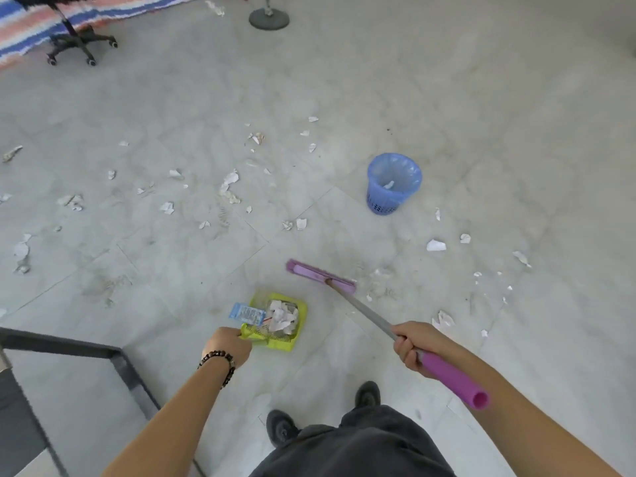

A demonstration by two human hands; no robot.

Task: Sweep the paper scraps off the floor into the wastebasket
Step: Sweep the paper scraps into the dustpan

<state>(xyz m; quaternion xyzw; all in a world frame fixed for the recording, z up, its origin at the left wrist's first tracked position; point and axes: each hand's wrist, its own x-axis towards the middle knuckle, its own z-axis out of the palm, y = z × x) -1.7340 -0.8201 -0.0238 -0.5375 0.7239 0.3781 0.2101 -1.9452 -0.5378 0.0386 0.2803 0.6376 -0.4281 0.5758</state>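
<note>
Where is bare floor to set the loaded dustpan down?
Bare: the tiles between the dustpan and the black frame; the stretch between the broom and the wastebasket; the far floor right of the wastebasket. Crowded: paper scraps litter the band left of the wastebasket and the patch right of the broom.

Both forearms (179,414) bare to the lower edge of the frame. Bracelet (220,364) of dark brown round beads worn on the wrist behind the left hand (229,344), left of centre. Loose dark grey trousers (361,445) at bottom centre; two dark, rounded-toe shoes (280,426) just above them.
</note>
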